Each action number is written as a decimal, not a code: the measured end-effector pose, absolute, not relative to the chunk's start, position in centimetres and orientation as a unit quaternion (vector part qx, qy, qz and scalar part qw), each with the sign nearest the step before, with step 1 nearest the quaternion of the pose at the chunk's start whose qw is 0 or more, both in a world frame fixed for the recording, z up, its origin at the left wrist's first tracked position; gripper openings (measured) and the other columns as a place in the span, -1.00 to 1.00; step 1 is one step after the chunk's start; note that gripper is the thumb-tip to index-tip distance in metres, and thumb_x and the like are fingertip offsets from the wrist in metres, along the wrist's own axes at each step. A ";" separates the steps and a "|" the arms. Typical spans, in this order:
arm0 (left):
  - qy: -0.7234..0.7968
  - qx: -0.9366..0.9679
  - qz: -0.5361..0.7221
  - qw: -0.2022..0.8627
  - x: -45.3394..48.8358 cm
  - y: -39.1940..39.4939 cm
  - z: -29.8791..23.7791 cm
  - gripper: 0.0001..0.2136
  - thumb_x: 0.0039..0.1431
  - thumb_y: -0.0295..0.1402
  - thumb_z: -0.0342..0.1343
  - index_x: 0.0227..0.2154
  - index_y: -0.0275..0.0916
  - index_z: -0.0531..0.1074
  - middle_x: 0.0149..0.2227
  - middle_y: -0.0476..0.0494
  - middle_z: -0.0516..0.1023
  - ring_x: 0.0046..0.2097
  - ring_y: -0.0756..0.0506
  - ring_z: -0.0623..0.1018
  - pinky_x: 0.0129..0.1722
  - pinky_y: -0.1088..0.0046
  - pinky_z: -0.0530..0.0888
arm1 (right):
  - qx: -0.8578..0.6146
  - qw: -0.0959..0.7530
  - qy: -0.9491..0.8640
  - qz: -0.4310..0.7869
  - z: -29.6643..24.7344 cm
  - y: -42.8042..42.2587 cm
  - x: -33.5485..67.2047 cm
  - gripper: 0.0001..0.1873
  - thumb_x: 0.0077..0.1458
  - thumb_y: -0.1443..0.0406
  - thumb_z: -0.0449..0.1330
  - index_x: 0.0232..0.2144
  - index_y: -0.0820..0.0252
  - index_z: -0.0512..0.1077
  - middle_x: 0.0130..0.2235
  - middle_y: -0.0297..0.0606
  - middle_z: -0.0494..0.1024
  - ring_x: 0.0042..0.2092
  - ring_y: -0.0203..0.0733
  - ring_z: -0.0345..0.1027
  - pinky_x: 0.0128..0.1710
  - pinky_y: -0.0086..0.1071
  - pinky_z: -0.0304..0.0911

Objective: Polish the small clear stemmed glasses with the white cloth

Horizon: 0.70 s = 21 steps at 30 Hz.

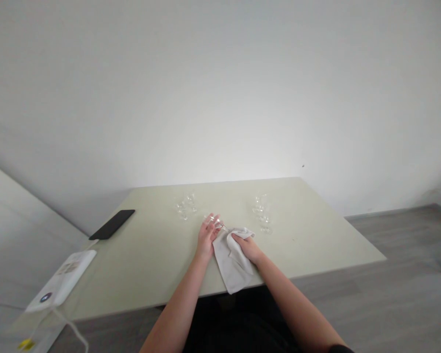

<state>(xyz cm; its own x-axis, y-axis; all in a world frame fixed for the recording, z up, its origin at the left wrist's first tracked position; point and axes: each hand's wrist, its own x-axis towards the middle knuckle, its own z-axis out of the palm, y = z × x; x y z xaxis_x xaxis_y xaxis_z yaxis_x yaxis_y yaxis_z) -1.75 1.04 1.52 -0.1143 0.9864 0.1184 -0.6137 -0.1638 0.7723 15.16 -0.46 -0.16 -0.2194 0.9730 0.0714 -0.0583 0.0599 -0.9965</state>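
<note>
The left hand (206, 238) holds a clear stemmed glass (219, 224), the right hand (247, 247) a pale cloth (235, 272)

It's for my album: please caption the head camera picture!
Left hand holding a glass, right hand holding a pale cloth, more glasses in two groups on the table.

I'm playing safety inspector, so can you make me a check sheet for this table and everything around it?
Surface: plain pale table.
Things: clear stemmed glass and whitish cloth, both held; left glassware group, right glassware group.
Clutter: flat black object and white object, left side.
Hands: left hand around the glass bowl; right hand gripping the cloth at the stem end.
Cables: white cable, lower left.
Surroundings: white wall behind, grey floor.
</note>
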 end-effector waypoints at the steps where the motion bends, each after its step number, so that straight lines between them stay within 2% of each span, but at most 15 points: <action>1: 0.294 0.344 0.687 0.568 -1.6 1.0 1.4 -0.43 -0.05 -0.19 0.35 0.05 -0.11 0.37 0.09 -0.20 0.48 -0.11 -0.05 0.57 -0.10 0.43 0.47 | -0.409 0.478 -0.557 0.542 -0.5 -0.3 15.1 -0.53 0.06 -0.01 0.20 -0.11 0.17 0.51 0.03 -0.16 0.53 0.10 -0.05 0.35 0.24 -0.07 0.07; 7: 0.318 0.395 0.682 0.527 -1.6 1.2 1.2 -0.38 -0.08 -0.24 0.37 0.09 -0.10 0.33 0.10 -0.23 0.46 -0.02 -0.09 0.54 -0.01 0.36 0.46 | -0.405 0.501 -0.552 0.529 -1.9 0.5 14.9 -0.65 0.02 0.09 0.23 -0.19 0.17 0.52 -0.08 -0.16 0.59 -0.01 -0.03 0.42 0.14 -0.04 0.21; 12: 0.320 0.360 0.717 0.504 -2.2 1.7 1.1 -0.48 -0.03 -0.17 0.33 0.02 -0.12 0.38 0.09 -0.23 0.47 -0.07 -0.05 0.56 -0.07 0.43 0.47 | -0.375 0.475 -0.600 0.522 -1.3 0.0 15.2 -0.75 0.04 0.18 0.20 -0.26 0.17 0.53 -0.21 -0.19 0.60 -0.09 -0.04 0.43 0.02 -0.11 0.32; 16: 0.348 0.368 0.714 0.483 -2.3 2.2 1.1 -0.50 -0.03 -0.16 0.32 -0.01 -0.14 0.39 0.06 -0.23 0.49 -0.08 -0.07 0.57 -0.10 0.41 0.47 | -0.378 0.471 -0.610 0.512 -1.1 -0.2 15.2 -0.74 0.02 0.20 0.20 -0.28 0.24 0.51 -0.24 -0.16 0.59 -0.15 -0.07 0.44 -0.05 -0.15 0.35; 21: 0.368 0.417 0.703 0.444 -0.2 4.4 2.5 -0.40 -0.20 -0.28 0.42 -0.03 -0.17 0.36 0.07 -0.27 0.47 0.05 -0.18 0.50 0.03 0.26 0.44 | -0.325 0.429 -0.667 0.516 -0.8 -0.4 15.1 -0.79 0.02 0.20 0.21 -0.36 0.24 0.51 -0.34 -0.25 0.58 -0.27 -0.19 0.42 -0.16 -0.27 0.36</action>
<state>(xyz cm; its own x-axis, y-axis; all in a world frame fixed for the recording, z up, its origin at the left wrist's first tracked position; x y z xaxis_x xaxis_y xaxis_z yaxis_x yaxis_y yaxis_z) -0.17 4.44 2.53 -0.2583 0.9303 0.2603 -0.3164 -0.3360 0.8871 15.08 -0.40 -0.83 -0.4210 0.8756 0.2370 -0.0101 0.2567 -0.9664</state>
